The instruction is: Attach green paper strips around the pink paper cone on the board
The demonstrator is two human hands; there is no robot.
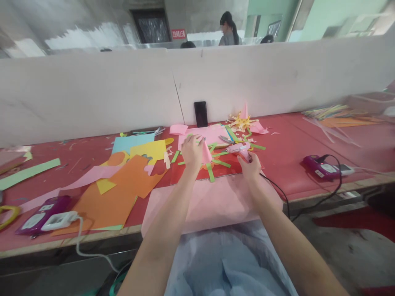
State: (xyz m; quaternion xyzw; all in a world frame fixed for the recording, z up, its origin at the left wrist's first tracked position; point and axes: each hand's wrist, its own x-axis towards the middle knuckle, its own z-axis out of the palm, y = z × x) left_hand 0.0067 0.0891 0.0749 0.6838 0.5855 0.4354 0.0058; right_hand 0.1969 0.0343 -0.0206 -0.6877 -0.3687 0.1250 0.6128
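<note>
Nearest, a blue garment (pixel 228 263) is seen between the forearms, and beyond it a pink mat (pixel 210 201) is laid over the edge of the red table (pixel 286 139). At the left edge, a purple box (pixel 43 216) is fitted with a white plug (pixel 59 221); at the right, another purple box (pixel 321 167) is joined to a black cord (pixel 279 189), which is looped below the edge and led up toward the right hand (pixel 250 164).

Beyond the mat, a red board (pixel 182 176) is placed crosswise. On it stands a pink cone (pixel 206 154), ringed by green strips (pixel 211 172) that are spread outward. By the right hand a pink glue gun (pixel 237 148) is grasped, its nozzle turned left toward the cone. The left hand (pixel 191 152) is held at the cone's left side, fingers bent; whether anything is pinched there cannot be told.

To the left, orange sheets (pixel 108 201) are overlapped, with a yellow sheet (pixel 154 149) and a blue sheet (pixel 129 144) behind. Farther back, a second cone (pixel 244 112) is surrounded by yellow strips (pixel 240 122). A phone (pixel 201 114) is leaned against the white partition (pixel 123 86), over which a person (pixel 228 31) is seen.
</note>
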